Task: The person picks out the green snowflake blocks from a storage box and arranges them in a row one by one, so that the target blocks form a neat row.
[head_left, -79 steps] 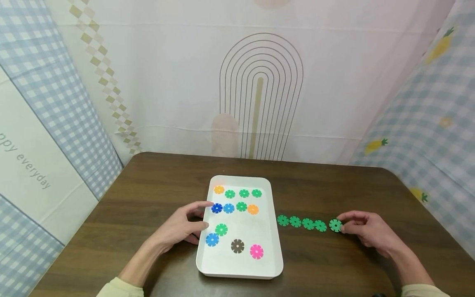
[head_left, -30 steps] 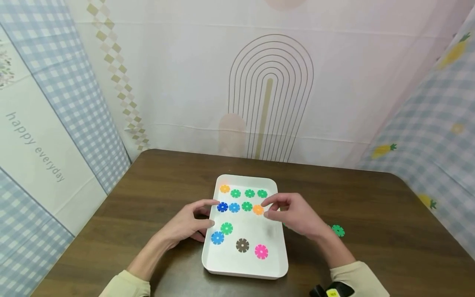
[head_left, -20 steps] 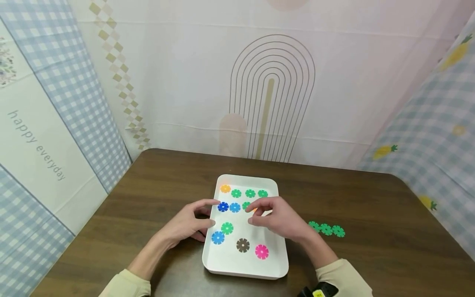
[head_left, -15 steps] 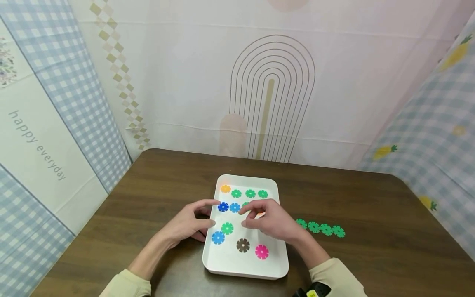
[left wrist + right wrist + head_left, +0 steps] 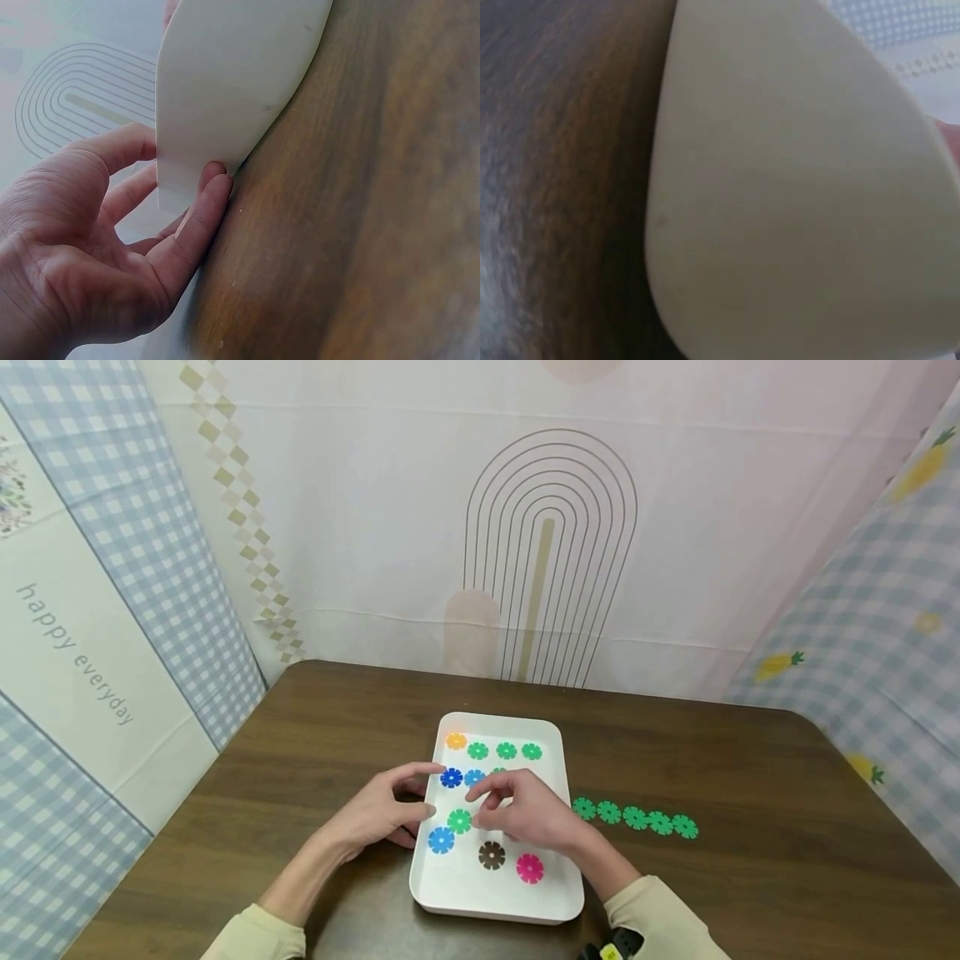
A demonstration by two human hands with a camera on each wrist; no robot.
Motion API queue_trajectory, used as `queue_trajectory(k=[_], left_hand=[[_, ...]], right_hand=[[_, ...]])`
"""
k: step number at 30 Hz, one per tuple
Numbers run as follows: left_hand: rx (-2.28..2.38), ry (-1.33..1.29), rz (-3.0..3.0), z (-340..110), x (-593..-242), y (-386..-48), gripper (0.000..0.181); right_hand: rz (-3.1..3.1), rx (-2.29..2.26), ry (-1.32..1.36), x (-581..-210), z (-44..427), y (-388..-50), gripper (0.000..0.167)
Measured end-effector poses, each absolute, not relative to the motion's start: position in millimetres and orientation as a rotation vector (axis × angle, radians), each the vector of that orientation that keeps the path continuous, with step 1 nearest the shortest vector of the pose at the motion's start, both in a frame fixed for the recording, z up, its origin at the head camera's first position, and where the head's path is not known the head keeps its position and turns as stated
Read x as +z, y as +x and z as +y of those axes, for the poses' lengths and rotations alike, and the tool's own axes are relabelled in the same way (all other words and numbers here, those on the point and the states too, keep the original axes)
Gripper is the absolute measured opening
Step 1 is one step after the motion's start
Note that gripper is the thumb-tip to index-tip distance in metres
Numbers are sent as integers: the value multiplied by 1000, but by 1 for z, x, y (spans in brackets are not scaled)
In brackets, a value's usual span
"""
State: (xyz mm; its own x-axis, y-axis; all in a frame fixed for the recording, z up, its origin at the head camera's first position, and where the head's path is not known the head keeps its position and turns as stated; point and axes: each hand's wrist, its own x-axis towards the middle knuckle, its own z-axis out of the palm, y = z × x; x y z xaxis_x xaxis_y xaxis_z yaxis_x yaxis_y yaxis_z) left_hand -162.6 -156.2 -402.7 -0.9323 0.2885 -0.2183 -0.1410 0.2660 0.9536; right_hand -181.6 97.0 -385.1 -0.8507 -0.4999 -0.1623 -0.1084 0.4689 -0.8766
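A white tray carries several snowflake discs. My left hand grips its left wall, with thumb and index finger at the rim; the left wrist view has the other fingers against the outer side. Over the tray's middle is my right hand, thumb and index finger apart. Its thumb tip is by a green snowflake disc; whether they touch I cannot tell. A light blue disc, a brown disc and a pink disc lie nearer me. In the right wrist view, the tray wall hides the hand.
A row of several green discs lies on the brown table right of the tray. Toward the tray's far end are an orange disc, more green discs and a dark blue disc. Patterned curtains surround the table.
My right hand has let go of a green disc, which sits at the row's right end, and moved left over the tray. It slid further left and nearer me. The left hand stays on the tray.
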Motion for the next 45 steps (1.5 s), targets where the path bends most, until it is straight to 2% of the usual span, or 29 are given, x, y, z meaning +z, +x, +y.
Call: queue_trajectory(k=[14,25,35,45], left_hand=[[1719,138,2183,-157,-402,-163,60],[1724,144,2174,-157,-402,-163,61],[1714,133,2183,-157,-402,-163,60],[1709,142,2185,-157,-403,-163,60]], right_hand=[[2478,-1194,-465,-398,82,-182,21],[2551,-1122,-551,-400,77,-182,27],[2564,-1075,-547,-400,76,-181,24],[2613,-1013,-670,-400,78,-178,25]])
